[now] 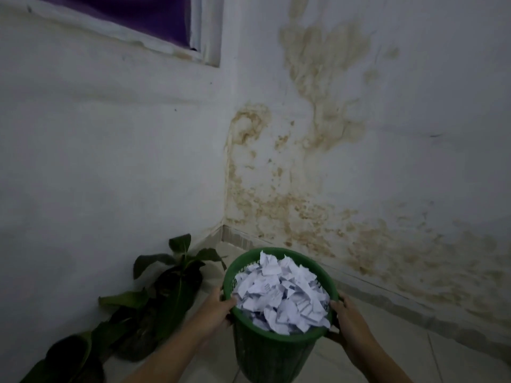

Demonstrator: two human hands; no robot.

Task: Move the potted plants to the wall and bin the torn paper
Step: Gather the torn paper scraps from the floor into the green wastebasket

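Observation:
A green plastic bin (272, 352) is heaped to its rim with torn white paper (282, 294). My left hand (218, 306) grips the bin's left rim and my right hand (345, 316) grips its right rim. Both hold it above the tiled floor, near the room's corner. Three potted plants in dark bags stand in a row along the left wall: the far plant (179, 275), the middle plant (138, 327) and the near plant (69, 357). Their large green leaves lean out towards the bin.
Two white walls meet in a corner (225, 217) just behind the bin; the right one is heavily stained brown. A window frame (204, 37) with purple behind it sits high on the left wall. Pale floor tiles (387, 327) stretch to the right.

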